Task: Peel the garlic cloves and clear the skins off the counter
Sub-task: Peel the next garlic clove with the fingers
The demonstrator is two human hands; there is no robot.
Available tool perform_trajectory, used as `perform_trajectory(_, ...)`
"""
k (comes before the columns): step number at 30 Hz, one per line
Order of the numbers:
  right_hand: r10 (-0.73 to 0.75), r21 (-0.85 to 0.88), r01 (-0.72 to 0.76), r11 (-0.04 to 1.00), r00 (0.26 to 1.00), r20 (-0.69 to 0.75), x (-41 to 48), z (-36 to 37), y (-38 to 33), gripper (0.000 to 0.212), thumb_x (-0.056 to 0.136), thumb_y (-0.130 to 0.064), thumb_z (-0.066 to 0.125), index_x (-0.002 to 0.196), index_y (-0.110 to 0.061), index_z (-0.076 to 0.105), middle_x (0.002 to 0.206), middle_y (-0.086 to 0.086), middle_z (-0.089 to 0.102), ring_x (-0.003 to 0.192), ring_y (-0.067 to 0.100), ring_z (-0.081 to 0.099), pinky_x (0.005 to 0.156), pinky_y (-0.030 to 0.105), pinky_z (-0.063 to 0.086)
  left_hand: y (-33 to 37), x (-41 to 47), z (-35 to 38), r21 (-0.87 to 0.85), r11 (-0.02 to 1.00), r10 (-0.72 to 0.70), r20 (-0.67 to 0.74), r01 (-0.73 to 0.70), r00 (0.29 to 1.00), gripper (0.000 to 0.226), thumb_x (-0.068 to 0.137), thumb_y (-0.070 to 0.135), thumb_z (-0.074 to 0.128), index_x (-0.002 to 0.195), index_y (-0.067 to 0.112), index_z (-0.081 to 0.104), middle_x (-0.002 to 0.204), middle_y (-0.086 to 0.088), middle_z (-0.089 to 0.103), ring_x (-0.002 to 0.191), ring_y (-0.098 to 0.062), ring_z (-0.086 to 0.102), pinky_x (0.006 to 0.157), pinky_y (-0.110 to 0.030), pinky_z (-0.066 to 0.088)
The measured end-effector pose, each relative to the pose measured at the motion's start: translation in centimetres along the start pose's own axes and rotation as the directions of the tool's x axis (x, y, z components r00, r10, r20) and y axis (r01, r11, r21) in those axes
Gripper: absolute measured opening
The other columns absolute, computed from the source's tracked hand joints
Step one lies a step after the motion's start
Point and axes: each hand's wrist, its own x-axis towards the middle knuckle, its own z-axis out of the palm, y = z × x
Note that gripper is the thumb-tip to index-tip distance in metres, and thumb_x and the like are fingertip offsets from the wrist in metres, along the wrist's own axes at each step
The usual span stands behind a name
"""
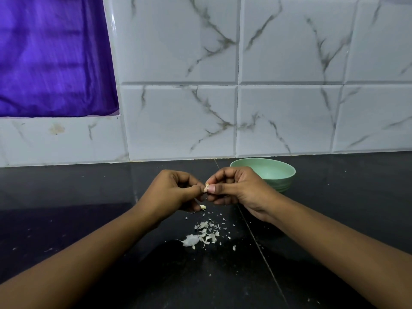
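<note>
Two bare forearms in view, no sleeves showing anywhere up to the frame edge. Left hand (176, 190) and right hand (238, 188): no rings, no watch, no bracelet or band at either wrist. No gloves. Nails short and unpainted; the right thumbnail (211, 188) is plainly visible, pale and trimmed close. Knuckle creases visible on both hands. Forearms smooth, no marks or tattoos visible. Upper arms, elbows and clothing are out of frame.

text: none legible | labels: none | brands: none | numbers: none | signs: none
</note>
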Motion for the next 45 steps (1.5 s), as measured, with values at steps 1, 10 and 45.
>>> perform_trajectory(1, 0.000, 0.000, 0.000, 1.000, 1.000, -0.001, 0.04, -0.10, -0.03, 0.010, 0.077, 0.001, 0.069, 0.079, -0.008, 0.065, 0.068, 0.005, 0.070, 0.062, 0.012, 0.069, 0.059, 0.021, 0.057, 0.07, 0.05, 0.02, -0.041, 0.999, -0.031, 0.008, 0.031, 0.999, 0.014, 0.088, 0.003, 0.062, 0.076, 0.005, 0.068, 0.064, -0.005, 0.070, 0.049, -0.015, 0.065, 0.054, -0.024, 0.056)
perform_trajectory(10, -0.110, -0.135, 0.111, 0.985, 0.994, 0.014, 0.11, -0.08, 0.15, 0.011, 0.078, 0.003, 0.069, 0.080, -0.007, 0.064, 0.065, 0.002, 0.068, 0.062, 0.011, 0.066, 0.061, 0.023, 0.054, 0.17, 0.16, 0.15, -0.135, 0.981, -0.139, 0.021, 0.141, 0.990, 0.012, 0.087, 0.009, 0.064, 0.078, 0.003, 0.070, 0.064, -0.004, 0.071, 0.045, -0.012, 0.062, 0.047, -0.021, 0.052)
perform_trajectory(45, -0.055, -0.091, 0.058, 0.994, 0.998, 0.032, 0.09, -0.01, 0.33, 0.010, 0.079, 0.005, 0.067, 0.081, -0.004, 0.066, 0.065, 0.003, 0.069, 0.061, 0.011, 0.067, 0.059, 0.021, 0.055, 0.03, 0.02, -0.29, 0.113, 0.993, 0.043, 0.009, -0.044, 0.999, 0.014, 0.082, 0.003, 0.068, 0.068, 0.005, 0.070, 0.063, -0.010, 0.070, 0.057, -0.020, 0.069, 0.066, -0.035, 0.059)
